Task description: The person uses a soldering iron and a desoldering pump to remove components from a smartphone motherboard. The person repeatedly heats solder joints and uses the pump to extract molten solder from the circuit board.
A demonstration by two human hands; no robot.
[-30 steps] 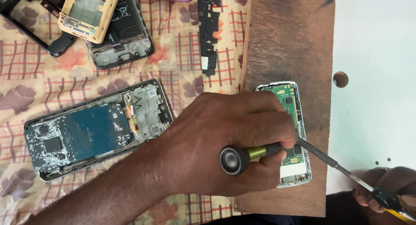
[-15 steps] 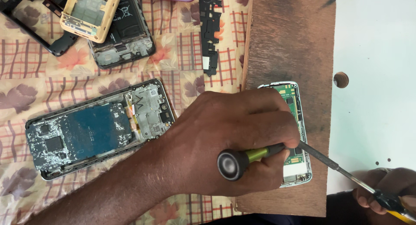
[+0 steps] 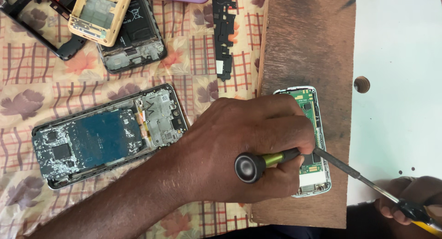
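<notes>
Under left hand: fingers curled tight on green-handled screwdriver, pressing small open phone, long axis running toward board's near edge. Right hand at near right corner, closed on second screwdriver, shaft slanting in to phone. No containers seen.

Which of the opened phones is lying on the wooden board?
The small white-framed phone with the green circuit board, under the left hand. The other opened phones lie on the patterned cloth.
</notes>
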